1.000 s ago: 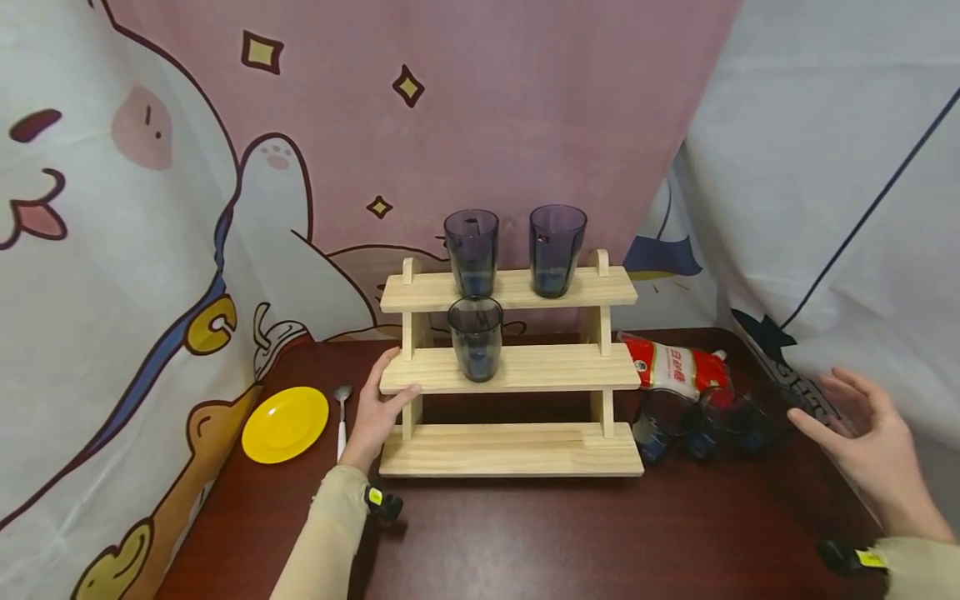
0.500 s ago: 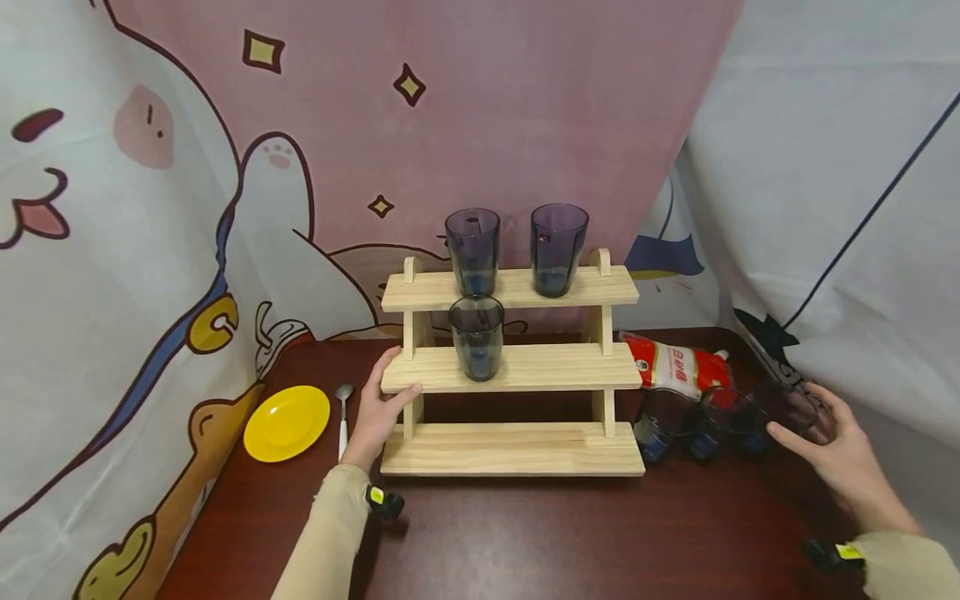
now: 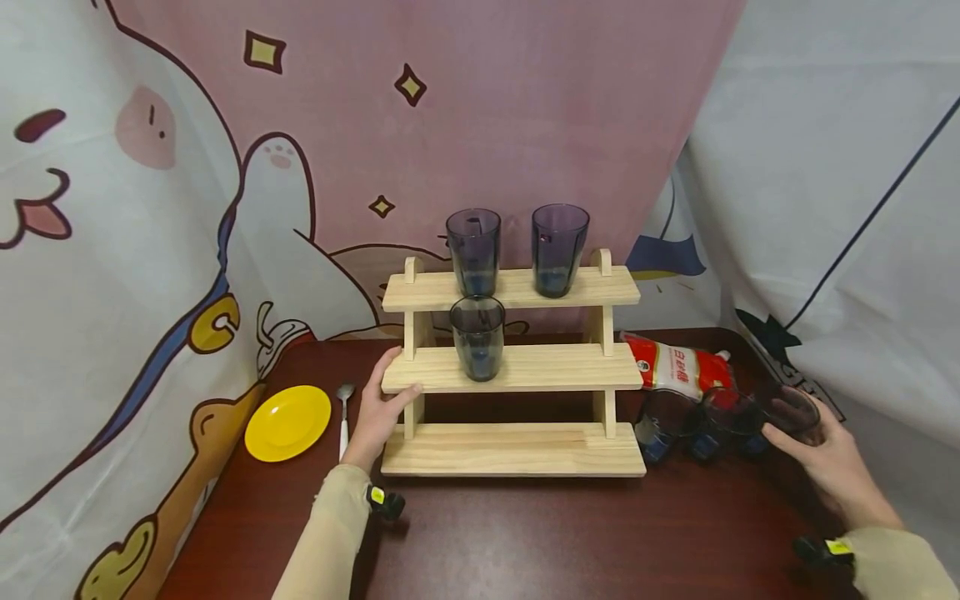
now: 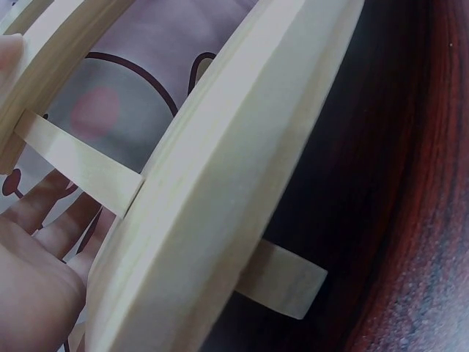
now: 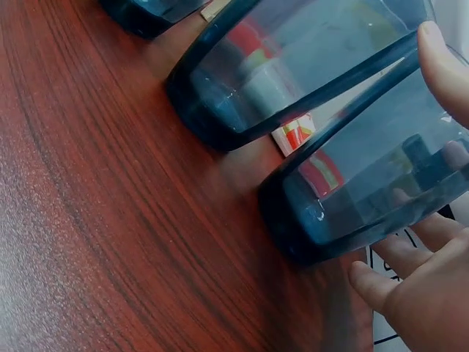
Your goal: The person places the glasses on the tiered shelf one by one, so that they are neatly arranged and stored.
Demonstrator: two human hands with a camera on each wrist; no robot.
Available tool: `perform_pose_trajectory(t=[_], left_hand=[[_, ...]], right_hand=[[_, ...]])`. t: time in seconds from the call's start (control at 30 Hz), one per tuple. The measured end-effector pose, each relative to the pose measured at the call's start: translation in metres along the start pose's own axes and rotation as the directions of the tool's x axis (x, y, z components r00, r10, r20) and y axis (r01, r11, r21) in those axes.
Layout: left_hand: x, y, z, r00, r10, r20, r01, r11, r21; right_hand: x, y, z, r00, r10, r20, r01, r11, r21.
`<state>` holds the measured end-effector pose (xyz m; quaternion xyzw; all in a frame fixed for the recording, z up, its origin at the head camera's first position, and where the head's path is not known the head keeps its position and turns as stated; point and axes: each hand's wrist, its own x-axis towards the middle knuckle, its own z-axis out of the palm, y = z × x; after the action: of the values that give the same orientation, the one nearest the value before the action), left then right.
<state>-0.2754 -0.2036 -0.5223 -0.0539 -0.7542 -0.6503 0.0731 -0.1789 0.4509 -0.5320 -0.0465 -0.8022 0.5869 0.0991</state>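
Note:
My left hand [image 3: 375,417] grips the left end of the middle shelf of a three-tier wooden rack [image 3: 513,450]; the left wrist view shows its fingers [image 4: 69,227] behind the wood. At the far right, my right hand [image 3: 840,475] holds the outermost dark clear glass [image 3: 793,412], thumb on the near side near the rim and fingers round the far side. That glass [image 5: 322,209] stands upright beside another glass [image 5: 256,81]. Two purple-tinted glasses [image 3: 474,250] [image 3: 558,250] stand on the top shelf, and a grey one [image 3: 478,342] on the middle shelf.
Several glasses [image 3: 663,421] stand in a row on the table right of the rack, with a red and white packet [image 3: 678,367] behind them. Left of the rack lie a yellow plate [image 3: 288,423] and a white-handled spoon [image 3: 343,433]. Printed cloth hangs round the table.
My right hand has moved left to the outermost glass, and its fingers have closed round it. The left hand keeps its hold on the rack.

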Motion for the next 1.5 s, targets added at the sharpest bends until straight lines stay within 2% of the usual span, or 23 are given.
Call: perform_pose_trajectory(t=[0.27,0.43,0.63,0.8,0.87,0.9,1.0,1.07,1.23,1.3,1.43,1.5], left_hand=[[0.000,0.001,0.002,1.000,0.004,0.006,-0.004,1.000,-0.018],[0.001,0.002,0.004,1.000,0.008,0.011,-0.007,1.000,-0.029],[0.001,0.003,0.005,1.000,0.004,0.012,-0.004,1.000,-0.027],[0.001,0.004,0.005,1.000,0.006,0.013,-0.006,1.000,-0.022],[0.001,0.004,0.005,1.000,0.006,0.014,-0.006,1.000,-0.022],[0.001,0.003,0.005,1.000,0.002,0.014,-0.002,1.000,-0.022],[0.000,0.003,0.004,1.000,-0.004,0.008,0.004,1.000,-0.017],[0.000,0.003,0.003,1.000,-0.007,0.001,0.007,1.000,-0.007],[-0.001,0.002,0.002,1.000,-0.009,-0.004,0.009,1.000,0.009],[-0.001,0.001,0.001,1.000,-0.011,-0.001,0.011,1.000,0.006],[-0.001,0.001,0.001,1.000,-0.010,0.001,0.010,1.000,-0.002],[0.000,0.001,0.000,1.000,-0.010,0.002,0.010,1.000,-0.004]], right_hand=[[-0.004,0.002,-0.001,0.998,0.045,-0.050,-0.040,0.995,0.091],[-0.011,0.001,-0.001,0.995,0.059,-0.079,-0.038,0.970,0.241],[-0.021,-0.002,-0.002,0.991,0.060,-0.117,-0.005,0.907,0.421],[-0.029,-0.009,-0.005,0.988,0.062,-0.140,0.033,0.804,0.593],[-0.031,-0.014,-0.006,0.986,0.050,-0.160,0.062,0.775,0.628],[-0.033,-0.016,-0.006,0.984,0.041,-0.174,0.081,0.767,0.637],[-0.035,-0.023,-0.007,0.977,0.002,-0.214,0.136,0.764,0.631],[-0.036,-0.028,-0.006,0.973,-0.042,-0.227,0.179,0.760,0.624],[-0.037,-0.044,-0.005,0.954,-0.170,-0.245,0.289,0.729,0.621],[-0.039,-0.051,-0.003,0.945,-0.226,-0.236,0.326,0.704,0.631],[-0.040,-0.068,-0.002,0.930,-0.325,-0.173,0.356,0.673,0.649],[-0.041,-0.077,-0.001,0.926,-0.349,-0.143,0.356,0.687,0.634]])
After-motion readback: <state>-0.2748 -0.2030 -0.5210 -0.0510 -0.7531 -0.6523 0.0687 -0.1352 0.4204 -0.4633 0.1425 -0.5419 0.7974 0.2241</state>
